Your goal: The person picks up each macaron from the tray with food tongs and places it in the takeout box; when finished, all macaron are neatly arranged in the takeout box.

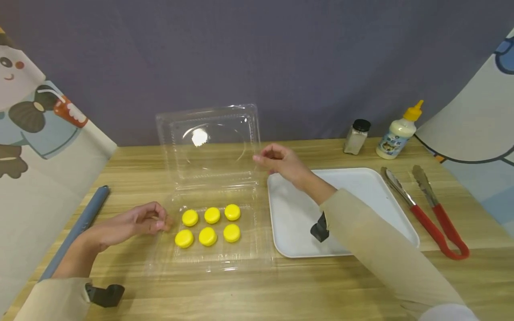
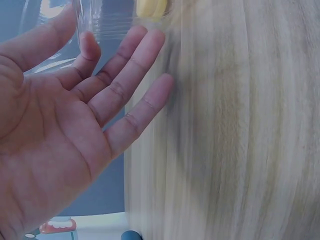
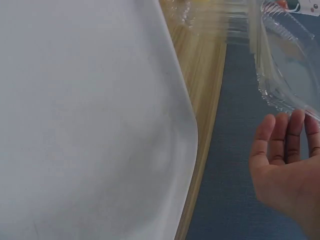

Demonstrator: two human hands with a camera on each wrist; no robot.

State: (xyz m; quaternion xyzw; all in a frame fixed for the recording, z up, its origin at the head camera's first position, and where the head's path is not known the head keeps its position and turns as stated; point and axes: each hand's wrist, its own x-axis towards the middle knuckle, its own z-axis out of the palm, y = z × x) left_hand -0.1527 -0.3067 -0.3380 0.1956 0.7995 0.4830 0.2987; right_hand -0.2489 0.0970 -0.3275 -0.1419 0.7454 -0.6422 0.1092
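Note:
A clear hinged plastic container [image 1: 263, 261] lies on the wooden table with its lid [image 1: 209, 149] raised at the back. Several round yellow pieces [image 1: 207, 236], smooth and domed, sit in two rows in its base. My left hand [image 1: 140, 222] pinches the base's left rim between thumb and index finger; in the left wrist view the other fingers [image 2: 122, 82] extend loosely. With thumb and fingertips, my right hand [image 1: 287, 165] holds the lid's right edge. The right wrist view shows these fingers [image 3: 277, 137] at the lid's edge; the thumb is hidden there.
A white tray [image 1: 337, 200] lies right of the container, under my right forearm. Red-handled tongs [image 1: 433, 223] lie beyond it. A black-capped jar [image 1: 356, 137] and a yellow-tipped squeeze bottle [image 1: 395, 136] stand at the back right. A blue-grey rod [image 1: 90, 207] lies along the left edge.

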